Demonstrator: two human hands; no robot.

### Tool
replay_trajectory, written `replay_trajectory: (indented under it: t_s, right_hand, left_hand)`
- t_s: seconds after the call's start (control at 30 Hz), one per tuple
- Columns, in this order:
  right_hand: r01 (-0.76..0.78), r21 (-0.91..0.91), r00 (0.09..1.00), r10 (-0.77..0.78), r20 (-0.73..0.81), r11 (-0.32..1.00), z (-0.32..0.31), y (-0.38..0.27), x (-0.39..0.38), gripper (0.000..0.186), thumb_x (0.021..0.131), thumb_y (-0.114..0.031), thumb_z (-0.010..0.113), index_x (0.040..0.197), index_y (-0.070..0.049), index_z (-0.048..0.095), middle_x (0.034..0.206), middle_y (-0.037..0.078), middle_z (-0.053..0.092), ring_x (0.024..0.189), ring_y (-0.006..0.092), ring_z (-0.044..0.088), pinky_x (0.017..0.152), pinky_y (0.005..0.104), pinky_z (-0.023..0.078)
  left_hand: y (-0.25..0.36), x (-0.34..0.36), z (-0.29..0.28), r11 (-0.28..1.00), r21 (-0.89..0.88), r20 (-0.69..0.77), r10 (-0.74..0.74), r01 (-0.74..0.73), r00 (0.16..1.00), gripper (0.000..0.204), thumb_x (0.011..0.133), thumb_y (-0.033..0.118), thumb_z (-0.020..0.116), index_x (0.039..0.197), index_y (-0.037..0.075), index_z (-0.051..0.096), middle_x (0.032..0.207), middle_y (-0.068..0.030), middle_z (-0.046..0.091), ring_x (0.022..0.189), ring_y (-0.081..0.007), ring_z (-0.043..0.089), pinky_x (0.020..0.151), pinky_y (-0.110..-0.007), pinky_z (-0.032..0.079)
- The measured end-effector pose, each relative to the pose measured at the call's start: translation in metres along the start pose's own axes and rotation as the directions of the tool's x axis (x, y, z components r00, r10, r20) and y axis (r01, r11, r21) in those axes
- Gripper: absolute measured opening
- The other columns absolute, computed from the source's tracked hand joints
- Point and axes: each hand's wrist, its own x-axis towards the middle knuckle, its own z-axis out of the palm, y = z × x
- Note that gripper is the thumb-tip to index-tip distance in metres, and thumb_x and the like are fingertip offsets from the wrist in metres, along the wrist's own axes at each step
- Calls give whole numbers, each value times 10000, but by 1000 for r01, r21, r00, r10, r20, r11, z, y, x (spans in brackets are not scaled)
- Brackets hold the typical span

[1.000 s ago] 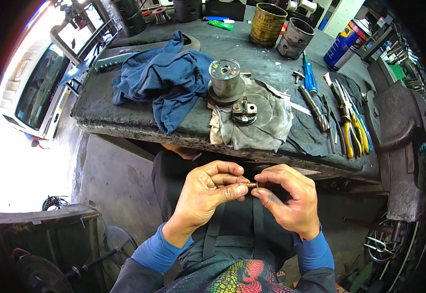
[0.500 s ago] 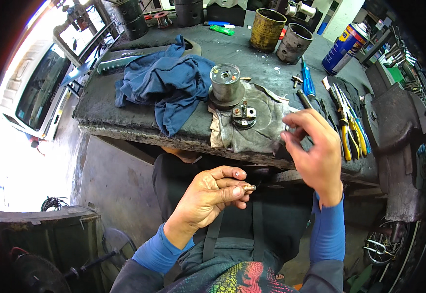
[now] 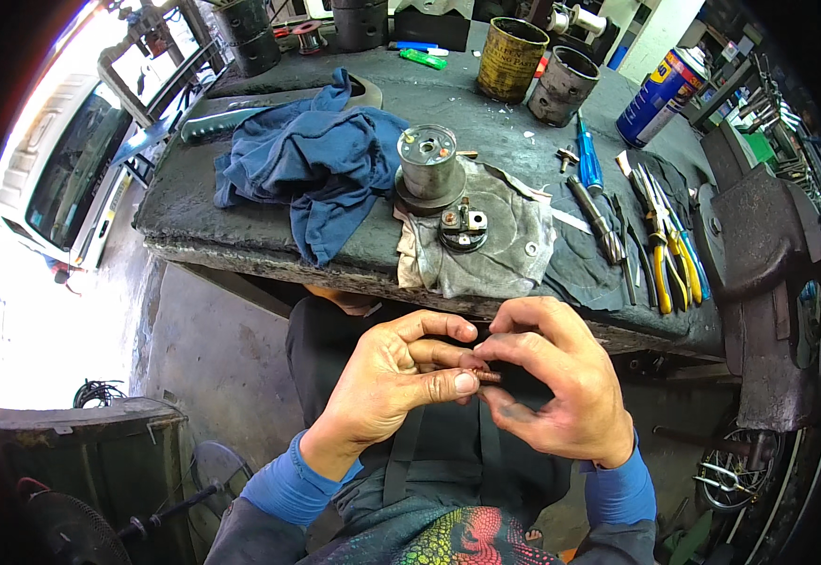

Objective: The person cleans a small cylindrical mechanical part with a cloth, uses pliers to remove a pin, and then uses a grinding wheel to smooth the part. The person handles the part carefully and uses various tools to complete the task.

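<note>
Item 1: one small copper-coloured threaded metal bolt (image 3: 488,376), held over the lap in front of the worktop (image 3: 173,209), its free end pointing right.

Item 2: left hand (image 3: 378,386), grip closed on the bolt between thumb and fingers.

Item 3: right hand (image 3: 561,386), fingers curved about the free end; whether this grip touches the bolt we cannot tell.

Step, in our judgement: fine fingertip work at the thread. The next move would call for a firm left pinch and the right fingertips meeting the bolt squarely, as so small a piece could slip into the lap.

Item 4: one dirty grey cloth (image 3: 500,268) at the worktop's near edge, just beyond the hands; on it, one small pale metal ring (image 3: 531,249) and one round black fitting with metal terminals (image 3: 464,228).

Room: we note open air over the lap; forward, the worktop's thick edge limits reach. Rightward, yellow-handled metal pliers (image 3: 663,268) lie near that edge.
</note>
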Motion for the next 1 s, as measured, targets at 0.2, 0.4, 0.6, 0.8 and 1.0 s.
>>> replay_trajectory:
  t_s: [0.2,0.4,0.6,0.8,1.0]
  right_hand:
    - [14,27,1000,-13,-28,1000,6,2,-5,382,674,-17,839,1036,-85,736,1100,93,630,964,298,649,819,389,550]
    - [19,71,999,-16,-38,997,10,7,-7,376,671,-15,836,1026,-83,737,1083,92,635,942,296,656,808,391,556]
    - [16,79,998,-11,-58,997,12,11,-8,378,662,-19,843,1019,-79,733,1068,96,642,926,299,661,800,394,556]
    - [-3,90,998,9,-65,996,15,14,-10,365,654,-24,848,992,-71,717,1059,98,657,920,301,670,800,388,553]
    - [6,71,996,1,-86,997,19,14,-11,362,642,-34,854,971,-69,708,1045,94,661,908,298,675,793,384,552]
  left_hand:
    - [-1,-3,2,999,28,-9,-39,40,999,521,908,-10,803,1365,-64,559,1087,-152,764,993,-171,738,897,-311,621]
    - [-1,-3,3,997,43,-27,-63,64,998,576,900,-4,812,1406,-69,544,1060,-142,770,972,-160,737,885,-299,616]
    - [0,-2,3,997,34,-35,-74,75,997,572,904,11,813,1404,-72,547,1046,-132,775,928,-147,733,847,-282,607]
    - [-4,0,-1,995,7,-37,-95,95,995,585,909,42,820,1406,-81,537,1037,-143,779,909,-156,735,827,-279,605]
    - [-10,0,-5,994,-56,-30,-98,96,995,540,925,12,780,1395,-81,532,1087,-178,771,946,-202,752,809,-301,621]
